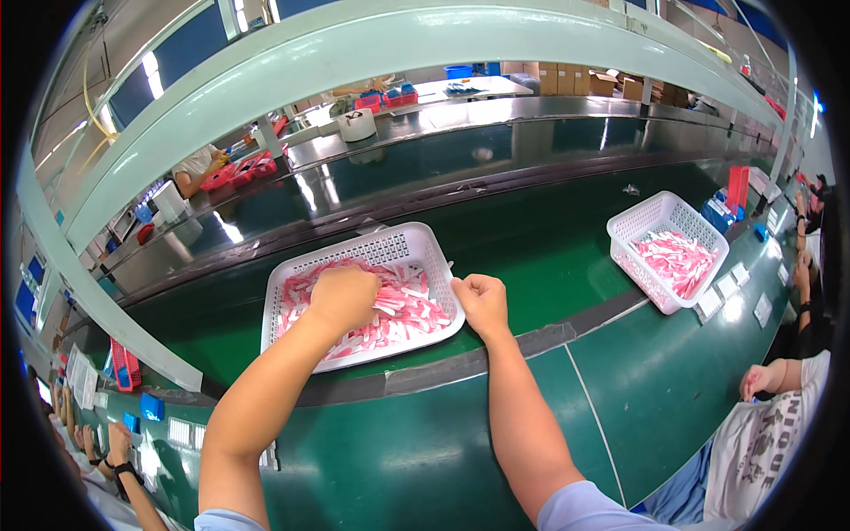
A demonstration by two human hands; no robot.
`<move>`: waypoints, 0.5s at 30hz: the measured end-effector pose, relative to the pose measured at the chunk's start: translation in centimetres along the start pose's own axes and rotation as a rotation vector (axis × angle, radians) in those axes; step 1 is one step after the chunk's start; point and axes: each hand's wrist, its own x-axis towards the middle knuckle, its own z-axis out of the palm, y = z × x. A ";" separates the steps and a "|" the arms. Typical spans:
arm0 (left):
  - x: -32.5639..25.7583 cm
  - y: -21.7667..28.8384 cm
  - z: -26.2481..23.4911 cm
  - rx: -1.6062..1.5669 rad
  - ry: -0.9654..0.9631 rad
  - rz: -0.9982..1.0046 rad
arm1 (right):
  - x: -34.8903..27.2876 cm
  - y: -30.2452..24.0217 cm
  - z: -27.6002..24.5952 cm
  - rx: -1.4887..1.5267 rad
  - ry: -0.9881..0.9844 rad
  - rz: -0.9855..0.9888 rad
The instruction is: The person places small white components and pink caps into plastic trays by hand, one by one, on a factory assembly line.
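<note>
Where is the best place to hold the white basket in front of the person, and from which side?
Probably take the white basket by its rim, near right corner, where the right hand already rests. Come from the near side: the rim is raised and bare, while the left hand is over the pink-and-white pieces inside.

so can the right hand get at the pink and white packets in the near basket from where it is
Probably yes: the right hand grips the near basket rim, the packets lie uncovered just inside it, and only the left hand is in among them.
</note>
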 end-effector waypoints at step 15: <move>-4.7 -2.7 -1.1 -0.608 -0.056 -0.203 | 0.0 0.6 0.2 0.094 0.293 -0.269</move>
